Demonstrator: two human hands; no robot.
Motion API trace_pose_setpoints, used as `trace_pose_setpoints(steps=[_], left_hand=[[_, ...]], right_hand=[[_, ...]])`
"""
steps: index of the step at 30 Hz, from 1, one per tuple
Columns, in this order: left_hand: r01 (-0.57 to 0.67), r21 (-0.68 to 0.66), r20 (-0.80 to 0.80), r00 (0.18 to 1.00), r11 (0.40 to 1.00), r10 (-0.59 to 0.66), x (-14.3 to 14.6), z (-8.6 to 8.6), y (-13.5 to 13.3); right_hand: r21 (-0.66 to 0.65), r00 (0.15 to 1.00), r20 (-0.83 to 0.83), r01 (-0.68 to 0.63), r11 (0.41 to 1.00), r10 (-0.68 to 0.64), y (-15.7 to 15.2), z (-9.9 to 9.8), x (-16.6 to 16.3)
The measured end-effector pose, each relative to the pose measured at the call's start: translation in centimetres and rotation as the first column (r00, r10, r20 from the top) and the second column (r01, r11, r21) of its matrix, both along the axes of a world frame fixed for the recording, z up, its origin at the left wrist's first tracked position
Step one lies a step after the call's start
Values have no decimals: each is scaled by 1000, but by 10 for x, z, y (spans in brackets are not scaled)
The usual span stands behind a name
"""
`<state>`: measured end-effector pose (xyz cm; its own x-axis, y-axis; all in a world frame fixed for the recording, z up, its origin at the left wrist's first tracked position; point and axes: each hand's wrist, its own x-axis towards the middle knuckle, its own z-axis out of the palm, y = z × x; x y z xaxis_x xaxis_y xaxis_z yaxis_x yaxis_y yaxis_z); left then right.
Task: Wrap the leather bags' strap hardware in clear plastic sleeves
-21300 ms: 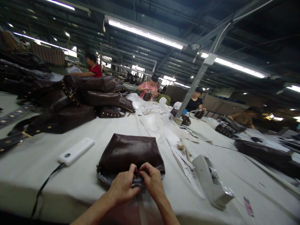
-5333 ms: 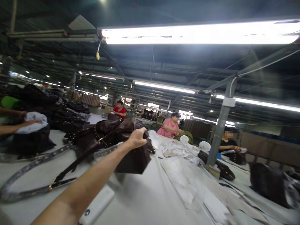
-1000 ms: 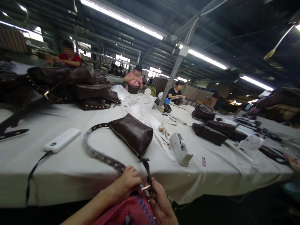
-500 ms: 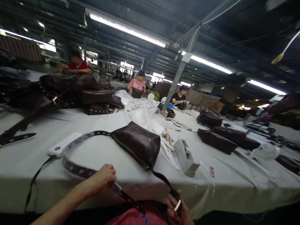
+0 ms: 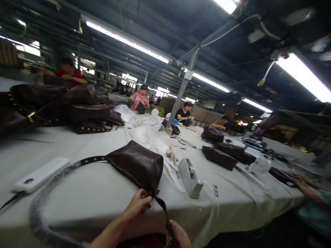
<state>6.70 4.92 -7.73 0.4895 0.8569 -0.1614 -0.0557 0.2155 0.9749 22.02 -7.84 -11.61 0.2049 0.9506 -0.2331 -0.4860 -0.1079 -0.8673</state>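
Observation:
A dark brown leather bag (image 5: 139,165) with a zipper along its edge lies on the white-covered table. My left hand (image 5: 138,205) is closed at the bag's near corner, pinching it where the short strap (image 5: 161,204) joins. Lower down, my right hand (image 5: 178,234) is wrapped round that strap near the table's front edge; the strap's end is largely hidden. From the bag's far left corner a studded shoulder strap (image 5: 93,159), partly sheathed in clear plastic, loops round to the left and passes behind my left forearm.
A grey tape dispenser (image 5: 190,177) stands right of the bag, near paper scraps and pink-handled snips (image 5: 215,190). A white power bank (image 5: 41,175) lies left. Brown bags (image 5: 88,113) are piled behind. A co-worker's hands (image 5: 301,182) reach in at right.
My left hand has let go of the plastic-wrapped strap and moved right to the bag's corner. My right hand still grips the short strap. The view has swung right, bringing a co-worker's arms in.

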Motion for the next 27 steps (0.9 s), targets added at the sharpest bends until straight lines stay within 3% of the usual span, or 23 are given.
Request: trace_pose_setpoints(steps=[3, 10, 15, 18, 22, 24, 27], left_hand=[[28, 1, 35, 999, 1000, -28, 3, 0, 8], [40, -131, -4, 999, 991, -41, 18, 10, 36], [5, -114, -7, 1000, 993, -5, 35, 9, 65], [-50, -78, -8, 999, 996, 50, 31, 9, 87], [-17, -85, 10, 1000, 996, 18, 19, 8, 101], [27, -94, 35, 999, 995, -23, 11, 8, 99], [114, -95, 133, 986, 989, -101, 0, 9, 95]], right_hand=[[73, 997, 82, -3, 997, -3, 11, 0, 2], [116, 958, 214, -219, 969, 191, 41, 16, -3], [65, 834, 547, -126, 990, 70, 60, 38, -7], [43, 662, 748, 11, 999, -39, 73, 43, 3], [162, 381, 901, 146, 976, -206, 84, 40, 31], [200, 169, 956, 220, 955, -239, 88, 39, 49], [207, -178, 971, 317, 926, -156, 96, 40, 72]])
